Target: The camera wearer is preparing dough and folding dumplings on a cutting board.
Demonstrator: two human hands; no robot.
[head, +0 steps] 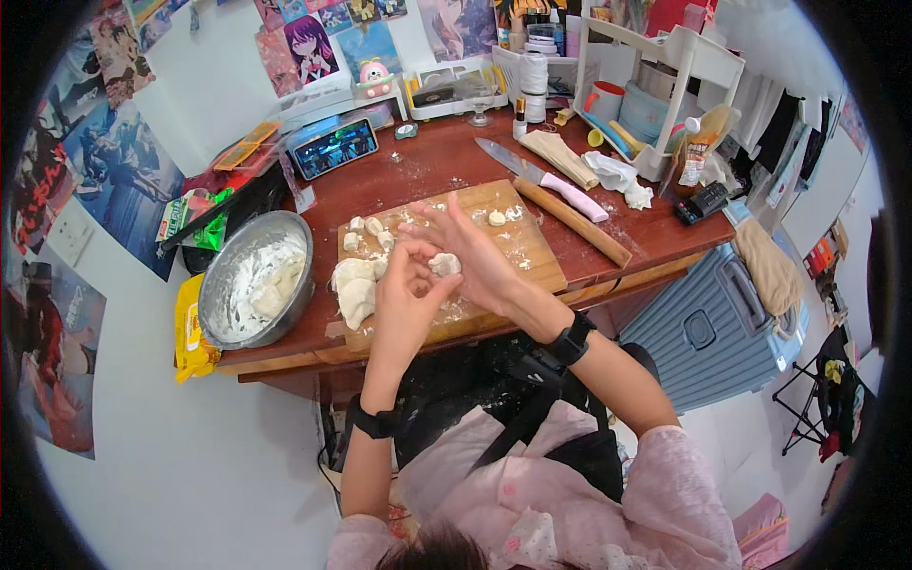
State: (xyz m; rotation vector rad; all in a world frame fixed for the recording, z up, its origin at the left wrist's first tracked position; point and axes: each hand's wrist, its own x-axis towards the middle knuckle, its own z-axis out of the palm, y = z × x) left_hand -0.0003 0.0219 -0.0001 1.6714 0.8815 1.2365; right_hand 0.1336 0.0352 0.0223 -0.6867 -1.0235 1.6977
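Observation:
Above the wooden cutting board, my left hand pinches a small flattened dough piece between thumb and fingers. The dough lies against the palm side of my right hand, whose fingers are stretched out and apart. Several small cut dough pieces sit on the board's left part, behind a larger lump of dough that my left hand partly hides. A single small dough ball rests on the floured right part. More dough lies inside a floury metal bowl to the left.
A wooden rolling pin lies along the board's right side, beside a knife with a pink handle. Behind stands a lit phone. A white shelf rack and a sauce bottle occupy the back right. A blue suitcase stands right of the table.

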